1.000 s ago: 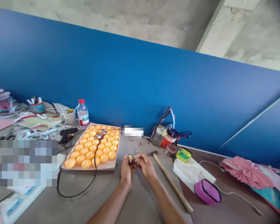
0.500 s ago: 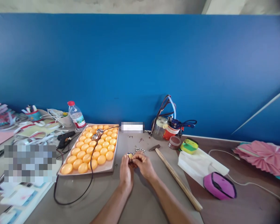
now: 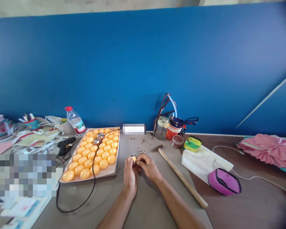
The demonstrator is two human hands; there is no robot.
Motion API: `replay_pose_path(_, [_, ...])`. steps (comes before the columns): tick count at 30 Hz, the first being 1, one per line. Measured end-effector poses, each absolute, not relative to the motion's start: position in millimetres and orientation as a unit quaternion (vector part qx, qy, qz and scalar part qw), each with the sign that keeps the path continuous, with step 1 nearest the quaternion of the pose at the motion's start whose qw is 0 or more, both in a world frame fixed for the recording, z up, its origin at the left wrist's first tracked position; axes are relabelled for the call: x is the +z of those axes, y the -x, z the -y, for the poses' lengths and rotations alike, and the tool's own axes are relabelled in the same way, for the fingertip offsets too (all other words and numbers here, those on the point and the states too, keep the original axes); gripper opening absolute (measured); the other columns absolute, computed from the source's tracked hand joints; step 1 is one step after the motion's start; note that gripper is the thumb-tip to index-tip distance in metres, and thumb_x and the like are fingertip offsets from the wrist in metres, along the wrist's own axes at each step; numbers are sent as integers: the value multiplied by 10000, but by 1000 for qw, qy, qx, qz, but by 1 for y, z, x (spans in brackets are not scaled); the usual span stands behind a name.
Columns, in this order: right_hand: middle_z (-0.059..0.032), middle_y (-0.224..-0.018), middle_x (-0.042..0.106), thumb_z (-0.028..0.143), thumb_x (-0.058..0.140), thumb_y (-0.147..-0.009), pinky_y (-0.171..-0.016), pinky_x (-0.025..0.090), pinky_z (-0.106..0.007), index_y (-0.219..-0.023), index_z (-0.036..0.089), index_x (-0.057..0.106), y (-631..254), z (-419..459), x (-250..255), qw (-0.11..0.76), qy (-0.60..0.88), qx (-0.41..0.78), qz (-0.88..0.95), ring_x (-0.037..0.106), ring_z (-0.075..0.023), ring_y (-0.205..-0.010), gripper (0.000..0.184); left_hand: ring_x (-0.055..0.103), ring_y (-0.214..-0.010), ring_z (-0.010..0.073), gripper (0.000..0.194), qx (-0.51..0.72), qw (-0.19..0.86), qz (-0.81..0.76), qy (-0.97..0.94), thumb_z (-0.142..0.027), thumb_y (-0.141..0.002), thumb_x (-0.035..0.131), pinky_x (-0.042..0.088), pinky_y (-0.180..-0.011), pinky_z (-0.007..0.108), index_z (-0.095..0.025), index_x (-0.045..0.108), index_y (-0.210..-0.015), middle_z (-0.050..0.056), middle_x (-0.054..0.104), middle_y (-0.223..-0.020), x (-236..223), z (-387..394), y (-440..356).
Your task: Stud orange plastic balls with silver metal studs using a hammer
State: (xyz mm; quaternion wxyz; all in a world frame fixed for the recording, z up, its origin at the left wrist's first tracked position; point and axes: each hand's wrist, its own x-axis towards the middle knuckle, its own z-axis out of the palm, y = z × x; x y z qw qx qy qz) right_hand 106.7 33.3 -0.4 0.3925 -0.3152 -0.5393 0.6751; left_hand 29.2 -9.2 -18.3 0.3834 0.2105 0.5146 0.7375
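Between my hands is a small round ball (image 3: 133, 158), shiny silver in part, with a yellowish patch facing up. My left hand (image 3: 130, 176) cups it from the left side, fingers closed around it. My right hand (image 3: 149, 168) is closed in a pinch at the ball's right edge; whatever its fingertips hold is too small to make out. Just beyond the fingers lies a cluster of small shiny metal pieces (image 3: 142, 152). Left of my hands, a shallow tray (image 3: 116, 168) holds rows of orange balls (image 3: 104, 163) and two silver-covered balls (image 3: 96, 141).
A wooden-handled hammer (image 3: 182, 176) lies right of my arms. Behind it stand a glass jar (image 3: 162, 128), a red cup (image 3: 173, 131) and a small round tub (image 3: 177, 142). A black cable (image 3: 94, 178) crosses the tray. A water bottle (image 3: 76, 122) stands behind at left.
The ball now shows more of its yellowish patch and silver side between my fingers. My hands stay together in nearly the same place; the view has tilted slightly.
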Motion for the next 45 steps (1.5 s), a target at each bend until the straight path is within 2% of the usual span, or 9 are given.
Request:
replay_pose_path(5, [79,-418,463,221,557,-648,-433,319,-209,-649,194,479,-107,-35,-3,390,305,693,524,414,-84,-399,82,491,-573,117,401,727,387,-523,-217,-552,-727,530,407,-526,233,-172,547,-856,-16,533,-678,-17,11,-30])
replay_pose_path(14, [76,-404,468,238,555,-650,-390,305,-210,-612,209,436,-104,-34,-7,392,343,671,527,416,-90,-367,129,489,-552,111,457,731,391,-516,-214,-518,-717,575,390,-502,223,-181,522,-1021,-10,561,-700,-23,13,-35])
replay_pose_path(20, [82,-443,424,351,565,-694,-395,318,-213,-663,206,445,-108,-40,-8,413,314,688,508,404,-89,-374,191,486,-523,117,356,744,436,-466,-199,-494,-719,581,370,-484,234,-167,574,-860,-9,557,-638,-15,11,-33])
replay_pose_path(22, [62,-487,440,379,528,-734,-437,341,-222,-691,193,479,-116,-46,-8,457,346,627,527,417,-96,-424,196,492,-516,118,339,755,463,-431,-173,-493,-723,573,379,-503,245,-156,563,-765,0,562,-623,-11,10,-32])
replay_pose_path(26, [-32,-696,546,273,485,-761,-629,415,-277,-738,170,551,-133,-62,-14,520,476,335,625,504,-157,-660,123,483,-456,109,336,757,506,-402,-92,-482,-715,577,362,-487,249,-149,535,-720,12,582,-600,-6,8,-30])
replay_pose_path(30, [-111,-886,569,152,437,-746,-776,409,-339,-942,131,599,-142,-69,-26,429,524,166,717,513,-217,-843,255,473,-431,99,299,769,507,-380,-81,-445,-707,605,391,-530,258,-156,534,-724,8,591,-581,-5,8,-30])
replay_pose_path(35, [-114,-954,581,155,464,-770,-818,361,-336,-1050,158,609,-138,-61,-29,307,548,98,772,491,-240,-944,316,469,-429,95,288,772,506,-372,-93,-436,-711,609,405,-545,262,-157,538,-704,4,588,-579,-5,8,-30])
replay_pose_path(39, [-71,-910,608,151,458,-797,-780,331,-296,-962,220,648,-133,-59,-26,286,525,113,794,505,-202,-878,260,471,-434,97,283,773,498,-379,-103,-435,-723,598,402,-540,257,-157,545,-712,4,592,-577,-5,8,-31])
replay_pose_path(45, [-43,-799,619,139,481,-775,-739,310,-258,-753,192,650,-132,-64,-29,298,523,152,784,511,-161,-794,179,473,-441,95,293,774,493,-379,-114,-440,-716,604,405,-545,256,-151,554,-730,4,593,-578,-6,8,-31])
